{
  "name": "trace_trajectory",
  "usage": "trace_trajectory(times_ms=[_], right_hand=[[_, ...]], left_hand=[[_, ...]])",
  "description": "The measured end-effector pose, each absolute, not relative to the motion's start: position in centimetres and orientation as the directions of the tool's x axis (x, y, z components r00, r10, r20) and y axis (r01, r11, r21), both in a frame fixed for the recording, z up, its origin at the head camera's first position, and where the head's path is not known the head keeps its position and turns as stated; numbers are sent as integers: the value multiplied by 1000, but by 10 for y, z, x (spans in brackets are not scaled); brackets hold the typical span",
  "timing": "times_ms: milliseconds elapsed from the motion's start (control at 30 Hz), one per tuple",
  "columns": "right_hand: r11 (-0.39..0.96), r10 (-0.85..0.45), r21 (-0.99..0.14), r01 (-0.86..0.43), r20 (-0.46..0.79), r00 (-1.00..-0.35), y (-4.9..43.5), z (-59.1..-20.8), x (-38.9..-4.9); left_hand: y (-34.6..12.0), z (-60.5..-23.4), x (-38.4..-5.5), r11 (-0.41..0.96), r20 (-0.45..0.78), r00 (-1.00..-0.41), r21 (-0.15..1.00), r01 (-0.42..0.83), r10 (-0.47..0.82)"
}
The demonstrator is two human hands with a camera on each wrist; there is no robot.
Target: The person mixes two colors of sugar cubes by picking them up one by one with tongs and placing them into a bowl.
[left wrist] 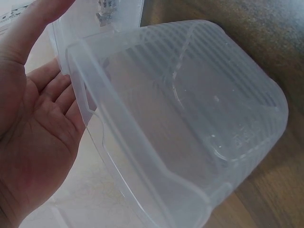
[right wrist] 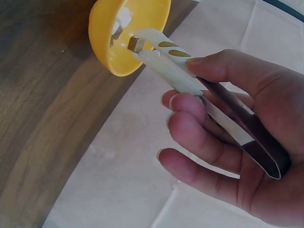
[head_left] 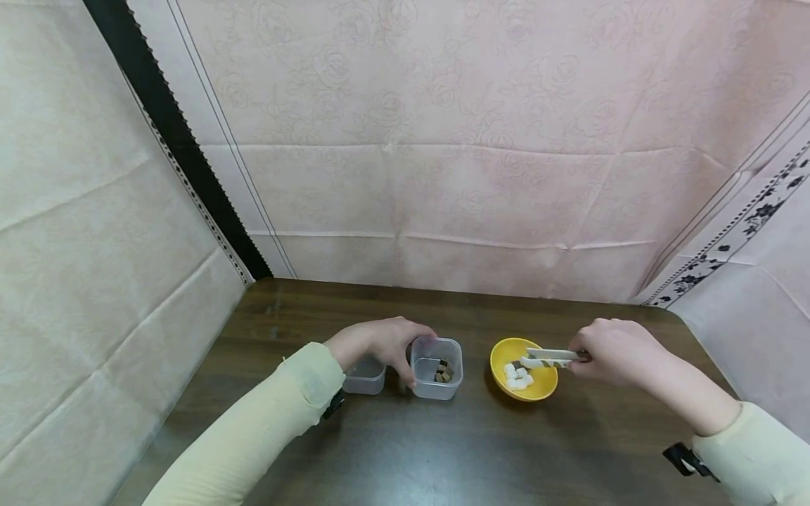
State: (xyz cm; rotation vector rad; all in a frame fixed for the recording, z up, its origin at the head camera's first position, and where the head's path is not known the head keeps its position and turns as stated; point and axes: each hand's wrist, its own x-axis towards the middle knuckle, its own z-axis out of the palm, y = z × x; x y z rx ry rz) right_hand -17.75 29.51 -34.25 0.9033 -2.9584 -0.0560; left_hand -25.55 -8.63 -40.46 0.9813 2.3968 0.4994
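Note:
My left hand (head_left: pixel 395 346) holds the side of a clear plastic container (head_left: pixel 438 391), thumb near and fingers at the far rim. Several small brown cubes (head_left: pixel 444 371) lie in it. My right hand (head_left: pixel 616 351) grips a pair of tongs (right wrist: pixel 166 71) with white tips and a metal handle. Between the tips sits a brown cube (right wrist: pixel 136 44), at the mouth of a yellow bowl (head_left: pixel 520 396). Inside the bowl are several white cubes (head_left: pixel 519 379) and some brown. The right wrist view shows the thumb and fingers pinching the tongs from both sides.
A second clear container (left wrist: pixel 190 118) stands on the table left of the first, partly under my left wrist in the head view. The brown wooden table (head_left: pixel 405 450) ends at a cloth-covered wall (head_left: pixel 443 197) behind, with cloth at both sides.

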Motion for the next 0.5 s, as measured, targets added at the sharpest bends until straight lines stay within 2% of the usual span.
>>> trace_trajectory(times_ms=[500], right_hand=[[838,-538,97,-538,-22,-842,292,-354,-180]], left_hand=[[-86,-406,-255,673,-304,-618,502,543,725]])
